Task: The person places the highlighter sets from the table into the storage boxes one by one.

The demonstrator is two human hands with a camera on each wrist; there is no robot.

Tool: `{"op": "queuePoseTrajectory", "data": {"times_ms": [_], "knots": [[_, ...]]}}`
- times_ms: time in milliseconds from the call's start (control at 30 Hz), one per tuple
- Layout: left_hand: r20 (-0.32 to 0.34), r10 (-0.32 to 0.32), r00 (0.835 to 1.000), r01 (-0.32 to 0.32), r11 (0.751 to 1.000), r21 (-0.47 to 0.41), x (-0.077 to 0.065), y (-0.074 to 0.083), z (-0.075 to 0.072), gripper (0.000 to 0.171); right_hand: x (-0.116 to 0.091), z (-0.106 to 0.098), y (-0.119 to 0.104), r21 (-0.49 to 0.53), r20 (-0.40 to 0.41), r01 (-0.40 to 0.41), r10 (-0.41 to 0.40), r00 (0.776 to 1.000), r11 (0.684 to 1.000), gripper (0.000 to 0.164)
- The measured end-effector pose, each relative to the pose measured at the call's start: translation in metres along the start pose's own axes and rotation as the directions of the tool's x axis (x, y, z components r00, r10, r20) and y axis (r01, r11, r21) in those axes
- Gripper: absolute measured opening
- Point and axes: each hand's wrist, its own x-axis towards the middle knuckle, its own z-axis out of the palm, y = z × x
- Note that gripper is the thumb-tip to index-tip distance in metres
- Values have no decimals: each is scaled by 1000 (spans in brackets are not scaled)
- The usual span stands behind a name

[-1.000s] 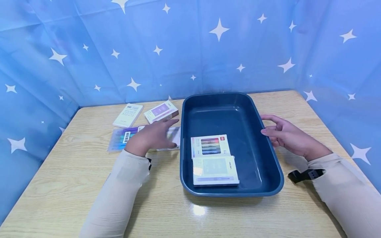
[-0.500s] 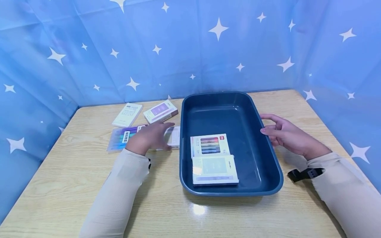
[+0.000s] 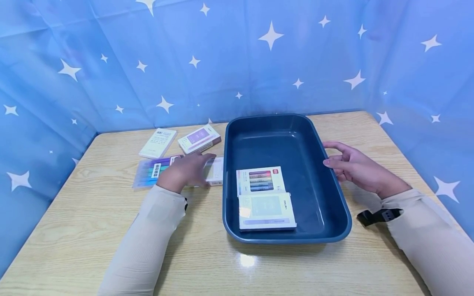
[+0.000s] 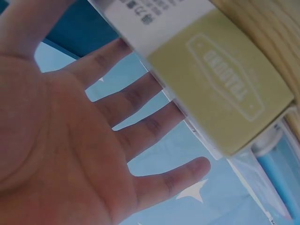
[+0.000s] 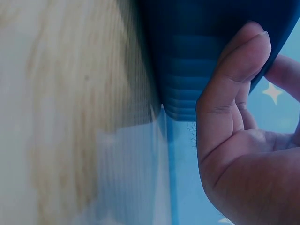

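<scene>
Left hand [image 3: 184, 170] partly hides a box [image 3: 215, 170] beside the tray [image 3: 274, 148].

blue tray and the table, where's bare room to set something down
Tray: its far half, and right of its two boxes. Table: left of the left sleeve. Crowded: around the left hand, where cartons and a pen pack lie.

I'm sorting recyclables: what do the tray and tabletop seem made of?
The tray looks like smooth, semi-gloss plastic, given its rounded corners and soft highlights. The tabletop shows pale wood grain and a glossy reflection: perhaps wood or laminate.
</scene>
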Motion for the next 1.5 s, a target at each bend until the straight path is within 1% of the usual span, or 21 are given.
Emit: {"op": "queuePoseTrajectory", "data": {"times_ms": [200,500,733,867,1067,1367,1500], "knots": [[-5,4,1000,-4,1000,5,2,-2,1,90,0,0,1,-11,-2,-5,5,1000,1000,58],[-11,14,1000,-14,999,43,1,-3,1,89,0,-1,2,-16,-1,1,-1,1000,1000,57],[-24,37,999,-36,999,31,0,-3,0,90,0,-1,1,-8,7,7,-7,1000,1000,57],[-32,50,998,-49,998,40,1,-4,-2,90,0,0,0,-10,3,7,-7,1000,1000,57],[-33,48,998,-47,998,44,1,-5,-3,90,-1,0,-1,-15,2,1,-1,1000,1000,58],[-84,83,993,-77,995,65,-1,-7,-8,91,-1,0,-1,-9,9,7,-7,1000,1000,58],[-112,82,990,-73,994,77,-3,-8,-12,91,0,0,0,-2,12,11,-11,1000,1000,57]]}}
